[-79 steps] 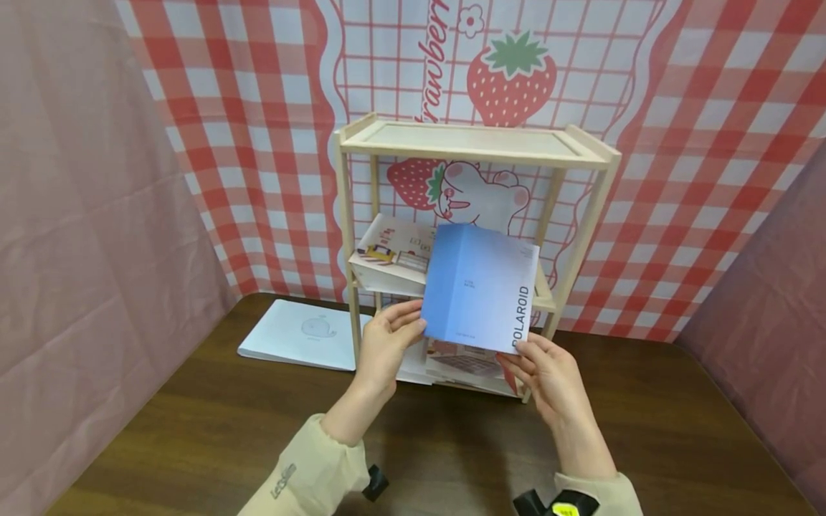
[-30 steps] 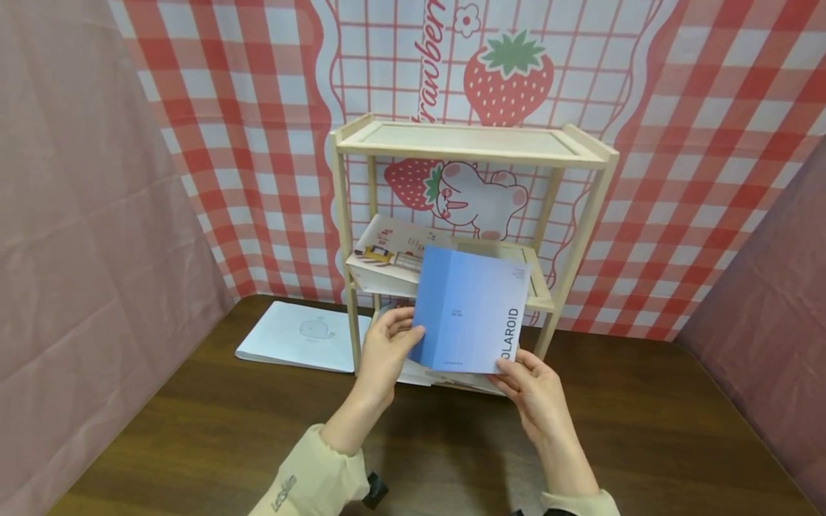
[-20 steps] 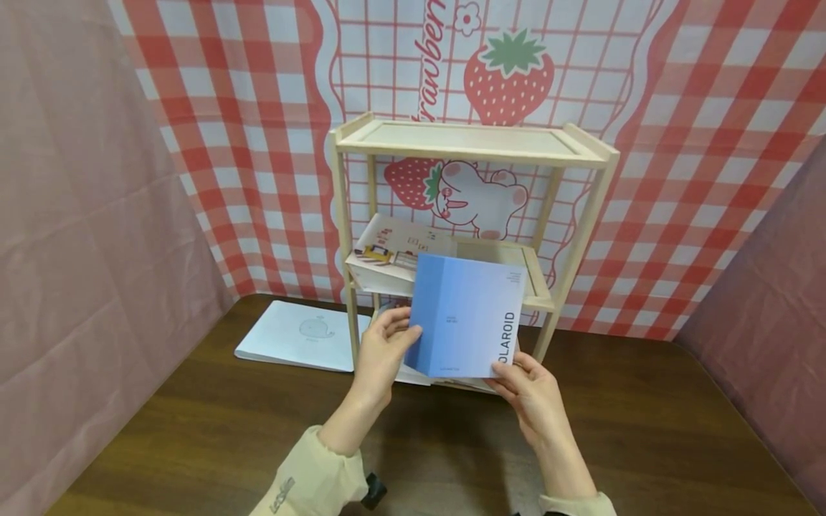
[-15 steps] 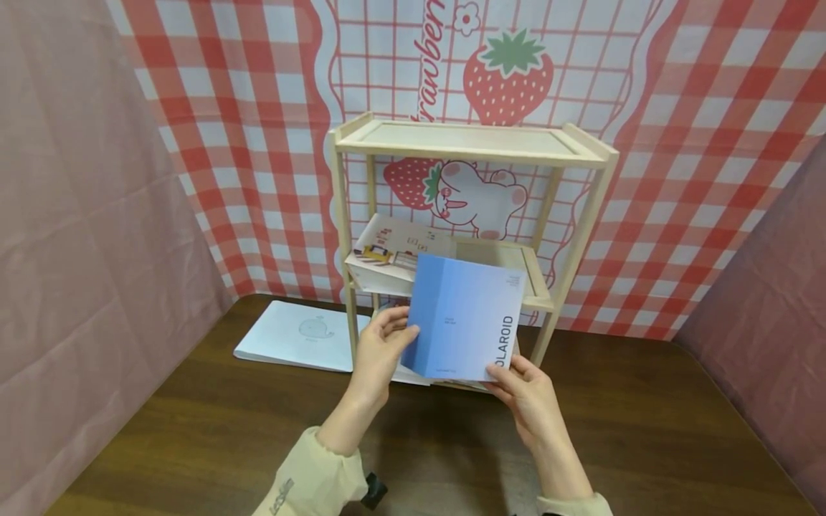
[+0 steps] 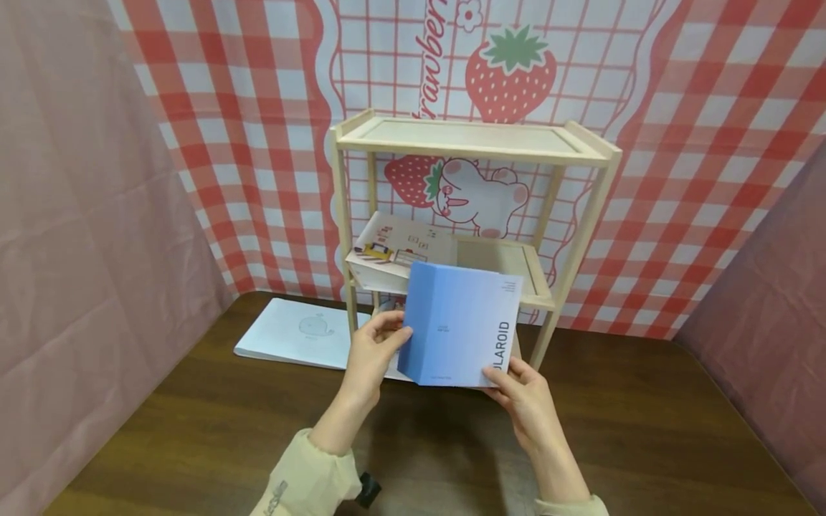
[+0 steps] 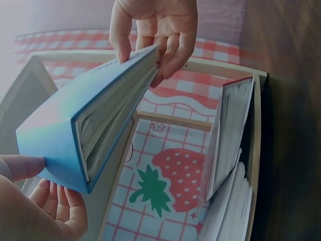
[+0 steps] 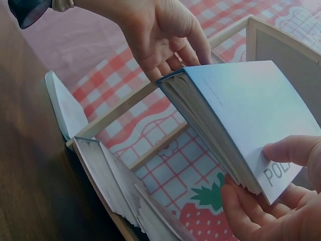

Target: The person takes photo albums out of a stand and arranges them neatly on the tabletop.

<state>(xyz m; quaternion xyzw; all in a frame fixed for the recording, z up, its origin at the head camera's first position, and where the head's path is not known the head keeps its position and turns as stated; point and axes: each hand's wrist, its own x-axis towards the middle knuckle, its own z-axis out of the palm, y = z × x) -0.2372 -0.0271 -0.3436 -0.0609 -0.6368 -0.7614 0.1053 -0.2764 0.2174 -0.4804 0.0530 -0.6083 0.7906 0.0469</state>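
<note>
A thick blue-to-white photo album (image 5: 461,326) lettered POLAROID is held up in front of the wooden shelf (image 5: 477,150), tilted, with its cover towards me. My left hand (image 5: 372,358) pinches the blue spine edge, thumb on the outside. At the lower right corner my right hand (image 5: 525,398) grips it, its thumb on the cover. In the left wrist view the album's page edges (image 6: 118,108) show, slightly fanned. A white album with a town drawing (image 5: 403,247) lies on the middle shelf's left side, behind the blue one.
On the brown table (image 5: 226,430), left of the shelf, lies a white album with a whale drawing (image 5: 300,333). More albums (image 7: 113,183) lie on the bottom shelf, mostly hidden in the head view. A checked cloth (image 5: 710,143) hangs behind.
Both hands have brought the blue album down and a little left, from before the middle shelf to lower in front of it. More of the middle shelf shows. The grips stay the same.
</note>
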